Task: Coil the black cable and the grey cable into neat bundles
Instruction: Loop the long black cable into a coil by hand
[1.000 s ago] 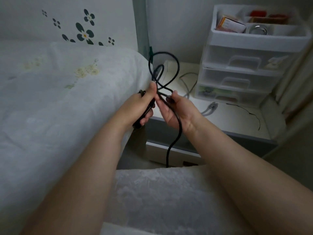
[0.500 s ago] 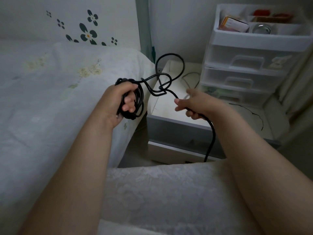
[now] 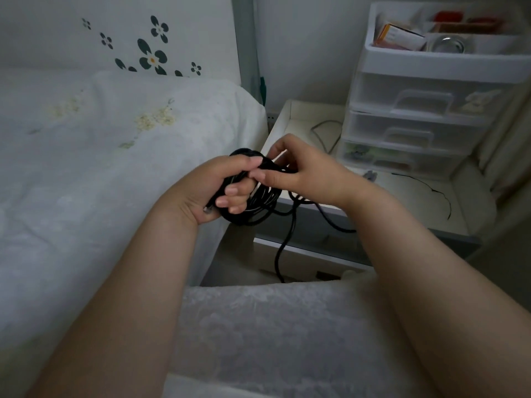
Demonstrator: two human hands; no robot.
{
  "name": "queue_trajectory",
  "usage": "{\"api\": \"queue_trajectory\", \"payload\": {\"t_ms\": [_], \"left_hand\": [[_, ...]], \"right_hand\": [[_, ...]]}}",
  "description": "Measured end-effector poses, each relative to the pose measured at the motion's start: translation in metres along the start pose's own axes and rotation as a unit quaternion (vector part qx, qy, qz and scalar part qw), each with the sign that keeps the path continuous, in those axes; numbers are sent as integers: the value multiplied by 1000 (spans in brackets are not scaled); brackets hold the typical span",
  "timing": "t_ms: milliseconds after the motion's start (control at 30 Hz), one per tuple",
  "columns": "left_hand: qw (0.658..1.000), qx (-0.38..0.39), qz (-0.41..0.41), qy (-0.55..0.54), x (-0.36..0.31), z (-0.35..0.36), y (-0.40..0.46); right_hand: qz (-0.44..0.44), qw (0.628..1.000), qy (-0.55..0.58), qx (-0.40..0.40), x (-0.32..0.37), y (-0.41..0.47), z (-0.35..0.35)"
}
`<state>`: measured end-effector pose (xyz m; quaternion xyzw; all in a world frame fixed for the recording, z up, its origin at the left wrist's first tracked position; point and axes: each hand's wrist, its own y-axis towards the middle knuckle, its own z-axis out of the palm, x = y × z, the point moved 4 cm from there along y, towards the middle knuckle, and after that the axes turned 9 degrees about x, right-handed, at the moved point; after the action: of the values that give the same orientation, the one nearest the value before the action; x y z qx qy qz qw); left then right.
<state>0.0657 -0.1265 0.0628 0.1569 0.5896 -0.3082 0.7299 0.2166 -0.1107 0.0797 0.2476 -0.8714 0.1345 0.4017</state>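
My left hand grips a coil of several loops of the black cable in front of the bedside table's edge. My right hand is right beside it, its fingers and thumb pinching a strand of the same cable at the top of the coil. A loose length of the black cable hangs from the coil down past the table's front. The grey cable lies on the white table top behind my hands, partly hidden by my right hand.
A bed with a white floral cover fills the left. A white plastic drawer unit stands on the bedside table, with a thin dark wire lying on the top. A pale cloth covers my lap.
My right hand has come back left to the coil, laying the open loop onto the bundle in my left hand. The large loop that stood above the table is gone.
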Motion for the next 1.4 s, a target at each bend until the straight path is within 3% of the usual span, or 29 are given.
{"api": "queue_trajectory", "payload": {"t_ms": [133,300,400,600,767,933,1033,1167,1300,1400], "left_hand": [[987,-16,-43,152,4,6,4],[917,22,-113,382,4,10,3],[900,69,-142,407,8,25,8],[937,115,-90,317,7,29,7],[973,151,-33,170,7,25,9],[986,155,60,-21,-1,19,5],[967,158,125,-158,-10,13,5],[896,154,208,-361,-20,1,6],[850,21,259,-458,-17,-10,8],[817,-87,279,-497,-12,-12,10]], "right_hand": [[62,991,-87,84,-12,-9,-12],[54,992,-108,38,-15,-15,-27],[50,993,-107,26,-20,-11,-27],[69,988,-129,49,-32,-11,-27],[64,953,-295,16,-40,6,-16],[82,965,-246,42,-40,7,-11],[55,984,-167,32,-34,4,-6],[-18,999,-51,2,-25,2,5],[-8,999,-6,50,-23,2,17],[44,988,96,111,-22,-2,20]]}}
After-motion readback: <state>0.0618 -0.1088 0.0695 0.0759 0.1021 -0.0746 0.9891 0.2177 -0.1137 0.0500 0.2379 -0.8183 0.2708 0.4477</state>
